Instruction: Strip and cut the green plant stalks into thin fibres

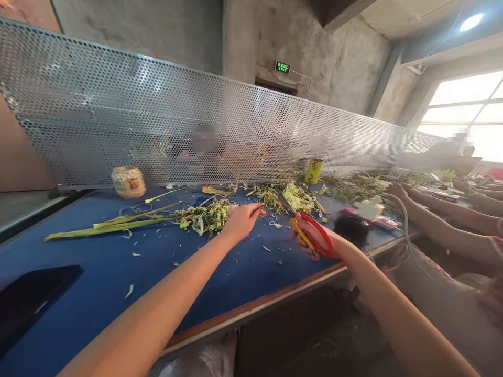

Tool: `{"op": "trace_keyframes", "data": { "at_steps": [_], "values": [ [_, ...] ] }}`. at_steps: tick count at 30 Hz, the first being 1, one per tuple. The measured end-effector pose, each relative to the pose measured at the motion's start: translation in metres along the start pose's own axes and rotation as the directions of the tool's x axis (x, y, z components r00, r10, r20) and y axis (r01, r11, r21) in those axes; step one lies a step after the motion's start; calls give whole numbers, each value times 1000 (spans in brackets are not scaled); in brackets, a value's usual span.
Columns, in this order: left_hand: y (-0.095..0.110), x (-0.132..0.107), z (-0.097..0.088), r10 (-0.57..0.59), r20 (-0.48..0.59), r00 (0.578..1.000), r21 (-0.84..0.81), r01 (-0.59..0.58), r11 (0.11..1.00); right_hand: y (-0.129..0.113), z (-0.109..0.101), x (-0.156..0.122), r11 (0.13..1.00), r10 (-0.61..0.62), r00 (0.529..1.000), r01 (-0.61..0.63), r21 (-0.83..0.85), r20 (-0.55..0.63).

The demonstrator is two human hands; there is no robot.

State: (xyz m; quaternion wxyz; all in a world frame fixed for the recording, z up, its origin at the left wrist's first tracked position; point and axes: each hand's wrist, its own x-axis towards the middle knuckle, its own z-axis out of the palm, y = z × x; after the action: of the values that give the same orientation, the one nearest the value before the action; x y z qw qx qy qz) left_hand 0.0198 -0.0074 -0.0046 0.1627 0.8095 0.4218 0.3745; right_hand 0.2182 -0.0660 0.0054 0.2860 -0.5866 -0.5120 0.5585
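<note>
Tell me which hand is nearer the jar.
Left. The left hand is right of the jar, by the leafy pile; the right hand, holding scissors, is farther right.

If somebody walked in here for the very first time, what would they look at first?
Probably the bright red and yellow scissors in the right hand, above the blue tabletop. Next might come the messy green clippings beside the left hand, then the glowing green exit sign high on the wall behind the metal screen.
</note>
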Motion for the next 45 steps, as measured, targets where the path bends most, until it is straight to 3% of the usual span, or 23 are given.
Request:
{"op": "trace_keyframes", "data": {
  "at_steps": [19, 24, 34, 45],
  "values": [
    [3, 0, 1, 18, -3, 1000, 35, -18, 999, 1, 1, -6, 999, -37, 999, 37, -5, -14],
    [2, 1, 5, -3, -1, 1000, 16, 3, 1000, 4, -4, -3, 1000, 10, 999, -11, -11, -38],
    [5, 7, 12, 22, 2, 1000, 7, -22, 1000, 11, -12, -3, 998, 15, 1000, -16, 52, 26],
    [7, 13, 18, 32, 9, 999, 59, -33, 998, 19, -20, -2, 996, -63, 998, 61, 62, 26]
  ]
}}
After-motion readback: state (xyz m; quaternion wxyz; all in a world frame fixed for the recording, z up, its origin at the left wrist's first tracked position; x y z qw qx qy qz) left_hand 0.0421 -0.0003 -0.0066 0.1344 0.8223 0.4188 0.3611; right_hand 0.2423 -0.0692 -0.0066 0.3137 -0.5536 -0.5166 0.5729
